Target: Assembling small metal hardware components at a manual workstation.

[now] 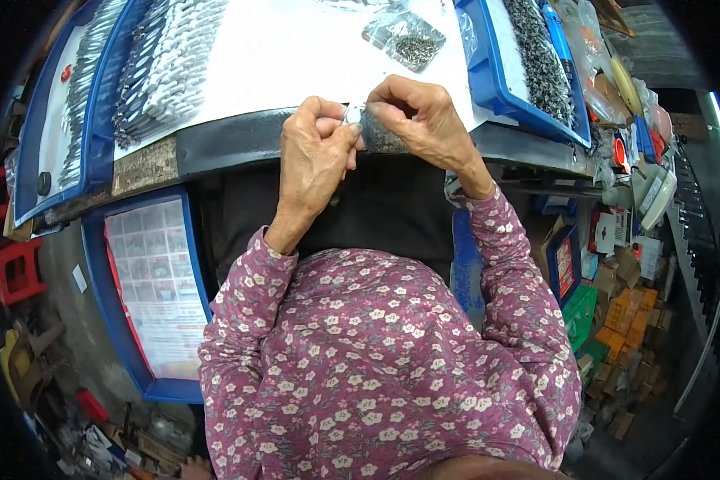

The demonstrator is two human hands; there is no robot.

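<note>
Here, just above the middle of the frame, your left hand [316,152] and right hand [424,120] meet at the front edge of the table [216,144]. Between the fingertips of both you pinch a small silvery metal part [352,114]; your left thumb and forefinger close on its near end, and your right fingers curl over a dark grey piece [380,136] just beside it. What exactly that dark piece is cannot be told.

At the upper left of the frame sits a blue tray [32,152], and in it lie long rows of grey and white metal pieces [156,64] packed side by side. At the upper right a second blue tray [496,88] is heaped with small dark screws or pins [540,60]. Top centre, on the white sheet [296,56] that covers the table, lies a clear plastic bag [404,36] with more small dark bits inside.

At the lower left a third blue tray [96,296] holds a printed sheet [156,288]. Cardboard boxes [628,312] crowd the right edge.
</note>
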